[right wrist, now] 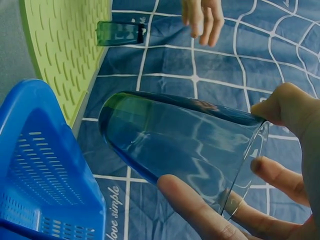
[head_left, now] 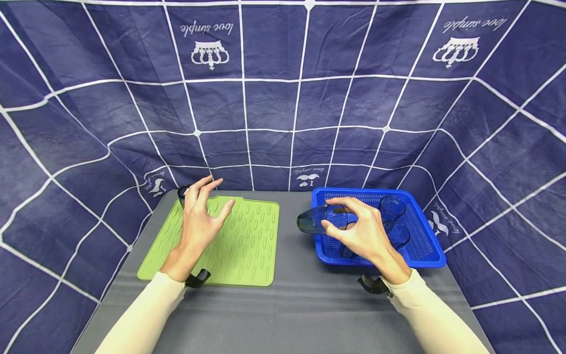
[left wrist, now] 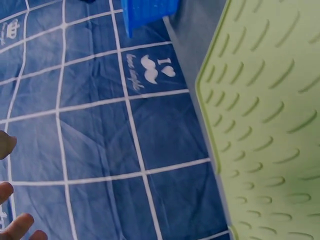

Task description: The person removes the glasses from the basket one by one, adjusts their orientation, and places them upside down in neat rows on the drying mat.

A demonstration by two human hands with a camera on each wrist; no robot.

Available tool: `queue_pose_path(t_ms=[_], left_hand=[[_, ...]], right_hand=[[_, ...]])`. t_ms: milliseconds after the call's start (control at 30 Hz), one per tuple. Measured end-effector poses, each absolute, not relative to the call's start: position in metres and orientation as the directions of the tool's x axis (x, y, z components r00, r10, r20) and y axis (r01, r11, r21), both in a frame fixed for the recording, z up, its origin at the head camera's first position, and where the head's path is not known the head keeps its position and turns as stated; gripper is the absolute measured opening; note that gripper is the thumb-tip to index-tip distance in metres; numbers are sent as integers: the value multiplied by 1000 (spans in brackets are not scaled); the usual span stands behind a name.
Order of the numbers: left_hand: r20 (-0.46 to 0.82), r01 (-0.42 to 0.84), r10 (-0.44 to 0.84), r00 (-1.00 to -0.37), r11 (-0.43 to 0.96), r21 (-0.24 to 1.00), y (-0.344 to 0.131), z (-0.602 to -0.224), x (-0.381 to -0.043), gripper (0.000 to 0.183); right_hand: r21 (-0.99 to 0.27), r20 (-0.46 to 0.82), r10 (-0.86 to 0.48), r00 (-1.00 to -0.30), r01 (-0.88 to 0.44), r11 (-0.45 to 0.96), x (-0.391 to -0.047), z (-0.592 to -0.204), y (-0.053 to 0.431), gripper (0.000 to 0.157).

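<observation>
My right hand (head_left: 363, 228) grips a clear bluish drinking glass (head_left: 313, 220) near its rim, thumb on one side and fingers on the other. The glass is tilted onto its side over the left edge of the blue basket (head_left: 380, 262), its base pointing left. In the right wrist view the held glass (right wrist: 175, 137) looks see-through, with fingertips at its mouth. Above the green drying mat (head_left: 247, 246) my left hand (head_left: 201, 212) has its fingers spread and holds nothing. Another glass (right wrist: 120, 33) stands at the mat's far left corner, partly hidden behind that hand in the head view.
Inside the basket are more glasses, among them one at the back (head_left: 392, 206) and one nearer (head_left: 396, 233). Grey tabletop (head_left: 294, 275) runs between mat and basket. A blue checked cloth (head_left: 274, 103) hangs around the back and sides.
</observation>
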State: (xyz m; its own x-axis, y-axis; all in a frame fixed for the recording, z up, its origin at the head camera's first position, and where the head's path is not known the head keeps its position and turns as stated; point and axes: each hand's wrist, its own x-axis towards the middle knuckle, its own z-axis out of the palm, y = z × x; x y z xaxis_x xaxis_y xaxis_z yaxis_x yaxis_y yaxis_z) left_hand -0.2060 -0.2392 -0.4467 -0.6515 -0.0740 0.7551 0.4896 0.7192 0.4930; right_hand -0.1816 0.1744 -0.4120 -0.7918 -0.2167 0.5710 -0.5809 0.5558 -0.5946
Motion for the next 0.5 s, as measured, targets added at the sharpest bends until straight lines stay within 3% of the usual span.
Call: queue_pose_path(t_ms=[500], left_hand=[[789,592,15,-614,670,448,-212,-435,-185,63]], right_hand=[[-691,521,-160,-839,-524,498,-176,-419,172,48]])
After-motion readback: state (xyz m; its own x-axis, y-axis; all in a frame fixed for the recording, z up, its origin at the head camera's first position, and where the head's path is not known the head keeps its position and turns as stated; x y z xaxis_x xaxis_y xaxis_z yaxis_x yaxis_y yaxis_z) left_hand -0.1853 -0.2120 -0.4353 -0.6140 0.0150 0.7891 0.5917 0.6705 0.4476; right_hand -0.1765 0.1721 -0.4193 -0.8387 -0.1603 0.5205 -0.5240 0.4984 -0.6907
